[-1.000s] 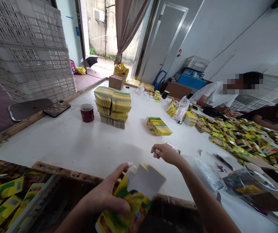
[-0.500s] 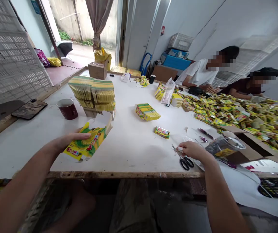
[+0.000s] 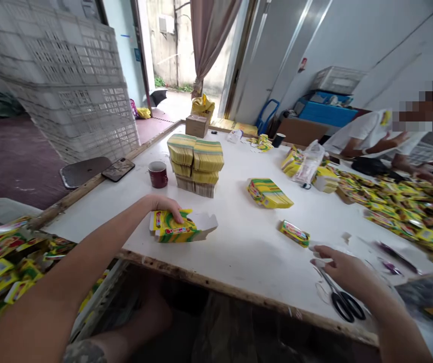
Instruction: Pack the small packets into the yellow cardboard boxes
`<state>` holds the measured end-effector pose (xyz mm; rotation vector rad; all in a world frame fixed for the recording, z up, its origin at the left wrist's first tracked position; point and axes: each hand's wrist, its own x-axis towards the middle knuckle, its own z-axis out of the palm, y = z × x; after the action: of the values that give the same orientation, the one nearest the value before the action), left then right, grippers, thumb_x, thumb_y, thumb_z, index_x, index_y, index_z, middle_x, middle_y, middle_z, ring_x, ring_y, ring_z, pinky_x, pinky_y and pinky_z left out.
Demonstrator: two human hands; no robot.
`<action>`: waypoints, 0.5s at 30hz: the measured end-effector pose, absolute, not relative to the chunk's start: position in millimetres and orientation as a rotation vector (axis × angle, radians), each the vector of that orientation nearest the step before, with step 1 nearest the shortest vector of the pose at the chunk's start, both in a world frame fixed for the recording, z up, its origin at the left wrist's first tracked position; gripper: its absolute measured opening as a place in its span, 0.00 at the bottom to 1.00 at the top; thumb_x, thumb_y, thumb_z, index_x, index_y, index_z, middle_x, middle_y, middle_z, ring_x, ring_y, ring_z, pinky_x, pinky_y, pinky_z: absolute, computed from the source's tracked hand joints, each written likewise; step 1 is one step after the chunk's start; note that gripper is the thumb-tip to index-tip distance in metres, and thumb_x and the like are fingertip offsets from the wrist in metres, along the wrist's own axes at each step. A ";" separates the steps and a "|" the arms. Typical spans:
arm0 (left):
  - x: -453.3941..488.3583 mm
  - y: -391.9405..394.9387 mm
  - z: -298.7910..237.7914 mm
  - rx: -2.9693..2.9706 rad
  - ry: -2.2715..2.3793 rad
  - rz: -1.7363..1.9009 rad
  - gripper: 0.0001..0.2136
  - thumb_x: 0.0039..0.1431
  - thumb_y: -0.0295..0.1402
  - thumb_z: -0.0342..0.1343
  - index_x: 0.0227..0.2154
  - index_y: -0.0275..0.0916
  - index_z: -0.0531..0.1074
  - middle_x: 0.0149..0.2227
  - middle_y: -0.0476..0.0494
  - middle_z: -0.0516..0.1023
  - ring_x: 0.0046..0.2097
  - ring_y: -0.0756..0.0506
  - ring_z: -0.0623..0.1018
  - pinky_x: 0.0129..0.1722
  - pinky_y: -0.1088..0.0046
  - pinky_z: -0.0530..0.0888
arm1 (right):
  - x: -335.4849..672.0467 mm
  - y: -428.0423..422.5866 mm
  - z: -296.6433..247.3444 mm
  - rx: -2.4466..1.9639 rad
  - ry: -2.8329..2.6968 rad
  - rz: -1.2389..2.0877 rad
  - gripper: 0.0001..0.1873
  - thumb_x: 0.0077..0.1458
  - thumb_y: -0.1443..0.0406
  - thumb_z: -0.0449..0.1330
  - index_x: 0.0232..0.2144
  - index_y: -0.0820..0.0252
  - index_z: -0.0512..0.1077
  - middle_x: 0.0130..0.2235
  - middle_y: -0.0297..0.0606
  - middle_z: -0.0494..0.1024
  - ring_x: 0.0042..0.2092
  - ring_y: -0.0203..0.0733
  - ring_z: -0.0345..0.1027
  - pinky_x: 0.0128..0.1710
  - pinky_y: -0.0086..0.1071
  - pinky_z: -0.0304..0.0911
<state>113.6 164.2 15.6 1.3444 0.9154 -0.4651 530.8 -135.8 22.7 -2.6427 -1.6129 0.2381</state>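
Observation:
My left hand (image 3: 162, 205) rests on top of a yellow-green carton (image 3: 180, 228) with open end flaps, pressing it onto the white table (image 3: 133, 212) near the front edge. My right hand (image 3: 343, 267) lies low at the right, fingers curled beside black-handled scissors (image 3: 343, 297); what the fingers hold, if anything, I cannot make out. A small wrapped pack (image 3: 295, 233) lies between the two hands.
A tall stack of flat cartons (image 3: 195, 164), a dark red mug (image 3: 158, 174) and a smaller carton pile (image 3: 269, 193) stand mid-table. Loose packets (image 3: 397, 206) cover the right side, where other people sit. A phone (image 3: 118, 169) lies at the left edge; a crate of packets (image 3: 4, 262) sits below.
My left hand has carried the carton from my lap up onto the table and set it down. My right hand has drawn back to the right, beside the scissors.

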 end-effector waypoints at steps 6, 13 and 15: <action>107.0 159.6 27.8 1.519 0.958 -0.374 0.18 0.33 0.39 0.69 0.32 0.40 0.79 0.27 0.39 0.80 0.29 0.37 0.78 0.29 0.60 0.77 | 512.4 -125.1 8.8 -2.520 -1.420 0.628 0.20 0.51 0.57 0.47 0.40 0.53 0.74 0.31 0.40 0.81 0.33 0.49 0.77 0.38 0.40 0.66; 92.2 145.4 43.1 1.740 1.150 0.032 0.23 0.33 0.37 0.70 0.37 0.38 0.77 0.43 0.39 0.79 0.46 0.37 0.76 0.43 0.68 0.72 | 500.7 -128.3 -13.5 -2.422 -1.608 0.550 0.29 0.45 0.48 0.50 0.45 0.57 0.72 0.36 0.42 0.81 0.34 0.52 0.74 0.37 0.43 0.64; 81.6 138.8 50.9 1.785 1.225 0.207 0.27 0.35 0.38 0.70 0.42 0.37 0.75 0.50 0.40 0.76 0.52 0.38 0.72 0.48 0.71 0.69 | 495.6 -129.1 -15.9 -2.362 -1.613 0.566 0.27 0.45 0.50 0.51 0.44 0.55 0.73 0.36 0.41 0.82 0.35 0.51 0.74 0.38 0.43 0.64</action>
<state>81.6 138.8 50.9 1.7853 1.2246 0.2070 495.6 -129.1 -15.9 -2.3625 -1.6131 0.5656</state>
